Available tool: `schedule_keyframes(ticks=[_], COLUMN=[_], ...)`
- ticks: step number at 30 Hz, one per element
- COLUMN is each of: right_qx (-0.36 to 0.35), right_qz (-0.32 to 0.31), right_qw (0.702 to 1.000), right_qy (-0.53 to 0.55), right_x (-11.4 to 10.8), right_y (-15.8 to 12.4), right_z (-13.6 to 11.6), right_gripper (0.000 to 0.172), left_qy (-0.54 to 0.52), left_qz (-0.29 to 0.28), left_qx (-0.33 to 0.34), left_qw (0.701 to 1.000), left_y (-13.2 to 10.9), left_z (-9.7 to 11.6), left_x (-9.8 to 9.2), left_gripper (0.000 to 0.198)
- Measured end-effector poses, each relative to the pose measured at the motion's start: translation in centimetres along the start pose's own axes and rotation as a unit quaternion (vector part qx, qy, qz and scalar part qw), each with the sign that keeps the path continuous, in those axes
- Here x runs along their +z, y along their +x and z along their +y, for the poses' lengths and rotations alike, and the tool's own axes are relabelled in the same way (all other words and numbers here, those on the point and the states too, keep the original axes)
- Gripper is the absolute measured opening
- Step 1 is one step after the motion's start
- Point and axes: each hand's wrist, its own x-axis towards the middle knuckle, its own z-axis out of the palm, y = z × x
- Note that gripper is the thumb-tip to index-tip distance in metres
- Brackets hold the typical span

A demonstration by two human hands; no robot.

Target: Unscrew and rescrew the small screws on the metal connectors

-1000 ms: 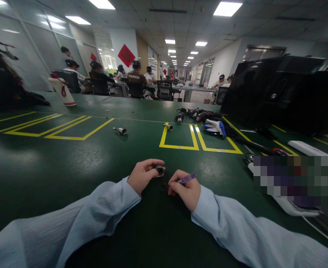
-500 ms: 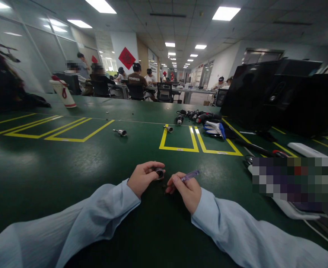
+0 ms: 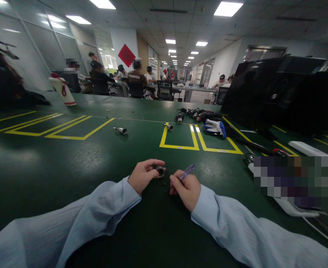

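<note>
My left hand (image 3: 144,176) is closed around a short metal cylinder (image 3: 159,171), whose dark round opening faces right and towards me. In my right hand (image 3: 186,188) is a slim pen-like tool (image 3: 187,172) with a translucent purple handle. Its handle sticks up above the fingers, and the tip points down to the table, mostly hidden by them. Between the hands, a small dark ring-like piece (image 3: 164,184) lies on the green table (image 3: 96,163). A second tiny dark piece (image 3: 166,191) lies close to the tool's tip; I cannot tell whether they touch.
Metal socket-like pieces (image 3: 121,130) (image 3: 169,127) lie ahead, near yellow tape outlines (image 3: 179,147). Beyond are corded tools (image 3: 197,114) and a blue-white glove (image 3: 215,127). A white cup (image 3: 64,91) stands back left, black monitors (image 3: 267,85) at right. People sit at far desks.
My right hand has shifted slightly right, away from the left, and the purple handle has tilted more upright. The small dark pieces show more clearly. My left hand still grips the metal cylinder.
</note>
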Motion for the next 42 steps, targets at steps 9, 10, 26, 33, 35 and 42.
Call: schedule_keyframes(ticks=[9,10,26,33,35,42], right_qx=[0.04,0.032,-0.086,-0.133,-0.139,-0.14], right_qz=[-0.019,-0.008,0.042,0.041,0.032,0.043], right_qw=[0.978,0.974,0.995,0.99,0.99,0.989], right_qy=[0.205,0.223,0.043,0.018,0.014,0.025], right_x=[0.5,0.4,0.0,0.3,0.3,0.3], right_y=[0.5,0.5,0.7,0.9,0.9,1.0], right_z=[-0.2,-0.3,-0.5,0.2,0.1,0.1], right_gripper=[0.025,0.026,0.013,0.013,0.013,0.011], left_qy=[-0.032,-0.037,-0.019,-0.002,0.006,0.03], left_qz=[0.007,0.008,-0.019,-0.014,-0.008,-0.012], left_qx=[-0.005,-0.002,0.057,0.076,0.076,0.083], left_qw=[0.999,0.999,0.998,0.997,0.997,0.996], left_y=[0.6,0.6,0.4,0.4,0.4,0.3], left_z=[-0.5,-0.5,-0.8,-0.6,-0.5,-0.5], left_x=[-0.5,-0.5,-0.4,-0.2,-0.2,-0.2], left_gripper=[0.039,0.039,0.034,0.028,0.027,0.029])
